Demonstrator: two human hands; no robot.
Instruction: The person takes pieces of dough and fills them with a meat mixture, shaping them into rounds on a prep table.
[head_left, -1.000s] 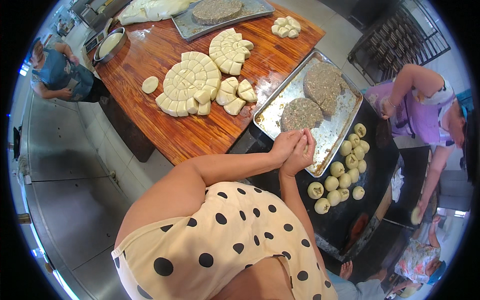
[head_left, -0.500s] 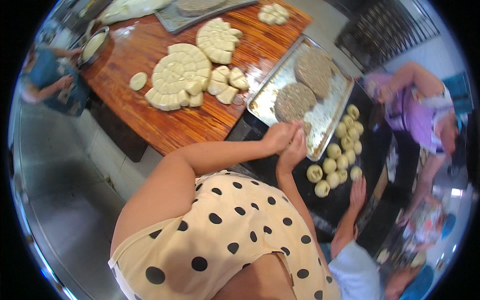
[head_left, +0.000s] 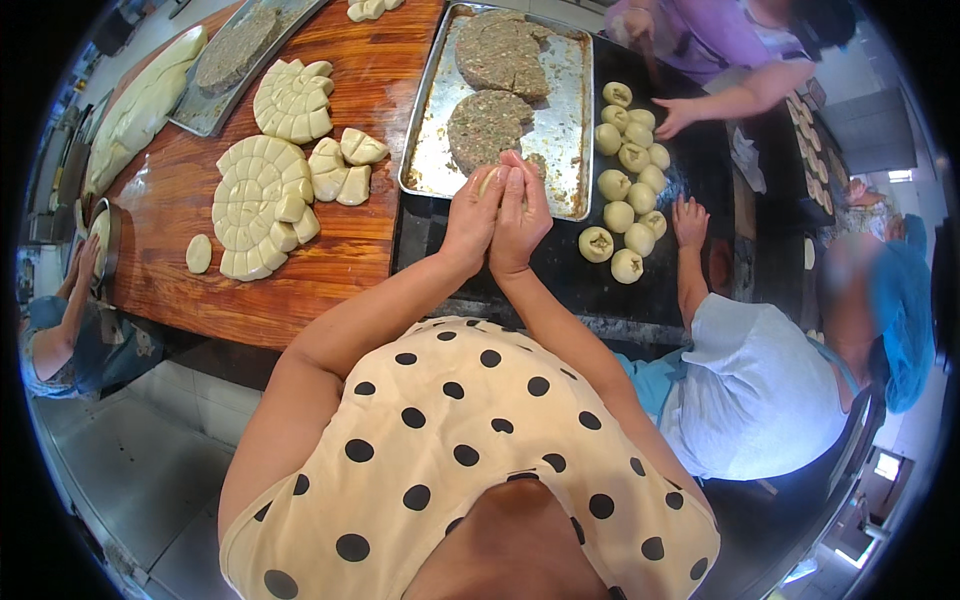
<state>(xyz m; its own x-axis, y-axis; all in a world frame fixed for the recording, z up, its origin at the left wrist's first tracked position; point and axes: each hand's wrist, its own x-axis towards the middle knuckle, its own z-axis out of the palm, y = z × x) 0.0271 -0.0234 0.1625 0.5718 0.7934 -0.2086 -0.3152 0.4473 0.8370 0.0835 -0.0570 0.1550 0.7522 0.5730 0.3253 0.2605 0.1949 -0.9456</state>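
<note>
My left hand (head_left: 474,218) and my right hand (head_left: 522,215) are closed together over the near edge of a metal tray. A bit of pale dough (head_left: 488,182) shows between the fingers; most of it is hidden by them. Two thick round slabs of speckled grey-brown filling, a nearer one (head_left: 488,130) and a farther one (head_left: 500,55), lie on the tray (head_left: 565,140), both with pieces taken out. A small lump of filling (head_left: 538,164) sits just behind my right fingers. To the right, several round filled dough balls (head_left: 638,158) stand grouped on a black surface.
Cut dough pieces (head_left: 262,195) cover part of the wooden table (head_left: 350,250) at left, near another filling tray (head_left: 205,115) and a long dough mass (head_left: 140,115). A co-worker's hand (head_left: 690,222) rests beside the balls; another person's hand (head_left: 680,117) reaches in beyond. Someone handles a bowl (head_left: 108,240) far left.
The view has swung, so the table and tray now appear more upright. My hands remain together near the tray's edge. The purple-clad person's hand now reaches toward the dough balls.
</note>
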